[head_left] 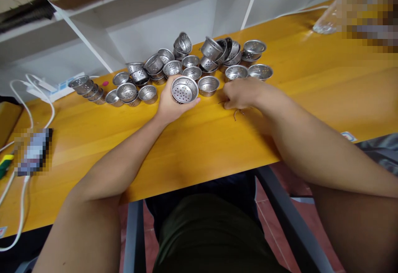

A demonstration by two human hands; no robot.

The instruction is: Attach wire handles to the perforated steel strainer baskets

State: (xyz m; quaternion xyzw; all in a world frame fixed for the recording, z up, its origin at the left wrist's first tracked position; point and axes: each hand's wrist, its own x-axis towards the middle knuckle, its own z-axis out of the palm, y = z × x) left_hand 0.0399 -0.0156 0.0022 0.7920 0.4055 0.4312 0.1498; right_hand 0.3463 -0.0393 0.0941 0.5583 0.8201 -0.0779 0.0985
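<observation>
My left hand (169,105) is closed around a perforated metal strainer cup (185,90), tilted so its holed bottom faces me. My right hand (241,93) is low over the table, fingers curled together; whatever they may hold is hidden. Thin brown wire-like strands (239,113) show just below those fingers. Close to the right hand stand two more strainer cups, one nearer the middle (236,73) and one farther right (260,72). Another strainer cup (208,86) stands between my hands. Several others are stacked or leaning behind, including a tilted stack (87,88) at the left.
The wooden table (192,153) backs onto white shelving (161,16). At the left are a power strip (64,88), white cables (51,111) and a blurred phone-like device (35,153). A clear plastic container (326,22) is at the far right. Chair armrests (135,235) flank my lap.
</observation>
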